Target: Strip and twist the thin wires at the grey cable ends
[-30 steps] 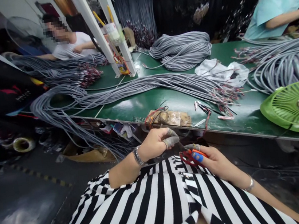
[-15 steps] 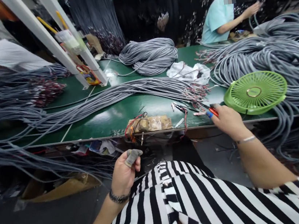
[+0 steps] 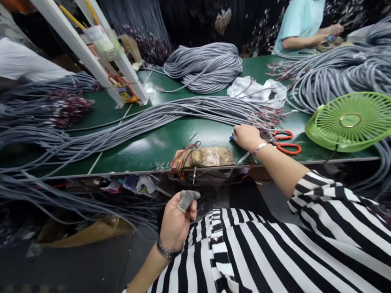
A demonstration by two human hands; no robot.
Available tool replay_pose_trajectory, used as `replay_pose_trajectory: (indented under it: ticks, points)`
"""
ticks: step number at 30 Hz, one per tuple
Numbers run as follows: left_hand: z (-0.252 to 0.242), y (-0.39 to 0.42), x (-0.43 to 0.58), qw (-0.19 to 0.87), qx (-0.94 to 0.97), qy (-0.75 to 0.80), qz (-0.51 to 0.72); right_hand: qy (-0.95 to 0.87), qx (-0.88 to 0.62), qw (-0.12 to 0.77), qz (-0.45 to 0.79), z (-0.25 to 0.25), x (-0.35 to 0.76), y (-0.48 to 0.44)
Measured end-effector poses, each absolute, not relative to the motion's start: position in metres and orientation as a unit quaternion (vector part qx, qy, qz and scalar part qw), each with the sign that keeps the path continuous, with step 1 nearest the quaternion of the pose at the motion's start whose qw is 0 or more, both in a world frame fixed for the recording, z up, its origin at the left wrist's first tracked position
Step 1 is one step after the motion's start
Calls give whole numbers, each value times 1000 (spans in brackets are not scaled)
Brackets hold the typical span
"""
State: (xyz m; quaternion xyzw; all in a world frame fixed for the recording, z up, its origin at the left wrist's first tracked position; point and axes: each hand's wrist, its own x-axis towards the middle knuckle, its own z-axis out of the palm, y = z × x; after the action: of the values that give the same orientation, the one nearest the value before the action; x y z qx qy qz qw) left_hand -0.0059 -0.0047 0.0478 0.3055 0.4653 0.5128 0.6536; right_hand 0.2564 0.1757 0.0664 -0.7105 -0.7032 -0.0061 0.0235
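My left hand [image 3: 177,220] is closed in front of my striped shirt, below the table edge. A grey cover [image 3: 188,199] wraps one of its digits, and whatever the fingers may hold is hidden. On the green table, my right hand [image 3: 248,138] reaches down with curled fingers, one tipped in blue; anything in them is out of sight. Beside its wrist lie scissors [image 3: 287,143] with orange handles. Just left of that hand is a taped brown block [image 3: 211,157] with red and black wires and a thin metal tip. Grey cables [image 3: 176,108] with stripped reddish ends run behind it.
A green fan [image 3: 352,121] stands at the right, in front of piled grey cables [image 3: 347,71]. Farther back are a coiled cable bundle [image 3: 202,66], a white plastic bag [image 3: 256,91] and a white post [image 3: 110,47]. Two people sit across the table.
My right hand has let go of the scissors, which now lie on the table, and moved left to the tabletop near the block. My left hand keeps its closed shape. The view has shifted slightly.
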Motion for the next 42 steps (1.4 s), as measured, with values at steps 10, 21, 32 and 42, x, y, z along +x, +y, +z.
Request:
replay_pose_trajectory:
  ticks: [10,21,32,42]
  points:
    - [44,-2,-9,682,279,456,499,-722,-653,217,76,85,237,138]
    - [51,19,34,752,253,414,447,-762,-439,288,379,70,219,9]
    - [45,15,42,679,324,480,451,-735,-470,300,386,70,211,7]
    - [42,14,44,630,402,509,427,-732,-484,281,389,61,211,15]
